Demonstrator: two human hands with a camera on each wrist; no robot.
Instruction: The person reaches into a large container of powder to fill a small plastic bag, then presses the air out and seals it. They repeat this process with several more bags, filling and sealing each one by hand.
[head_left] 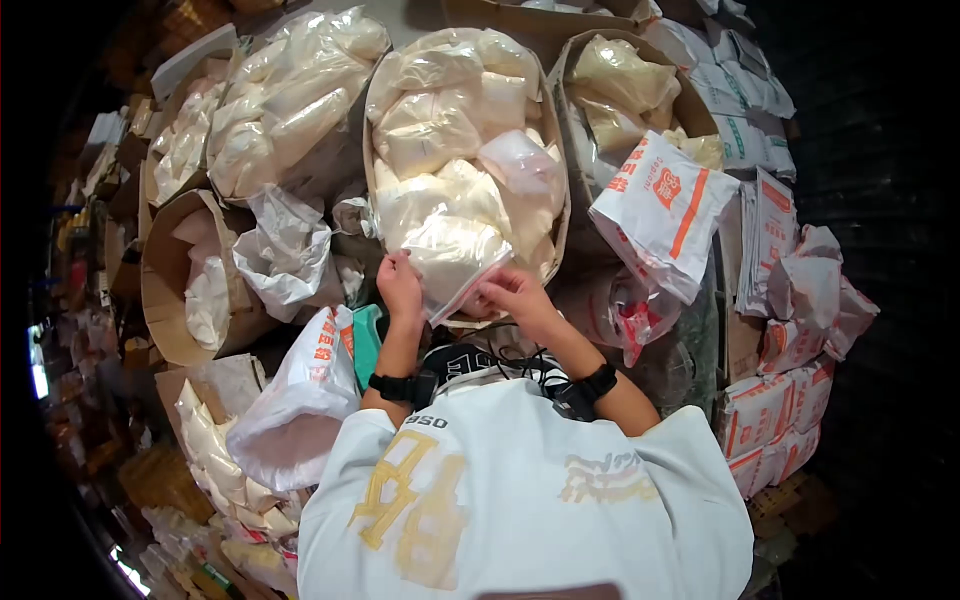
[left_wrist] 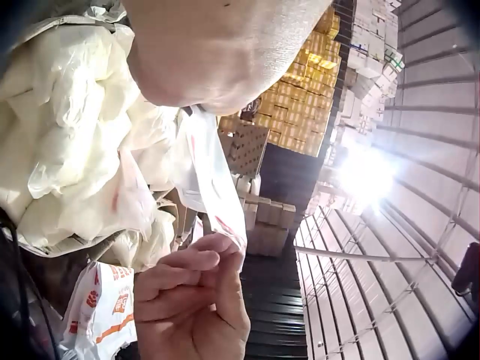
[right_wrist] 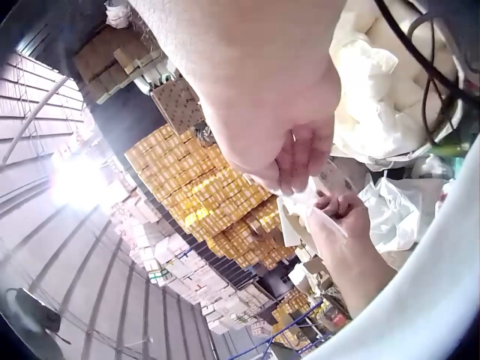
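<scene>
Fingers of left hand (head_left: 402, 288) and right hand (head_left: 520, 298): clear bag (head_left: 450, 228) pinched by both | bag placed at 12 o'clock from between them | near edge (head_left: 462, 296) slanted from 7 to 1 o'clock, right hand set closer to it

Heaped bags (head_left: 440, 130), obstacle beyond right hand (head_left: 513, 295)

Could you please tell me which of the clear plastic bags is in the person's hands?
It is the clear bag at the near end of the central box: the left hand and right hand hold its edge, while the other bags lie unheld.
</scene>
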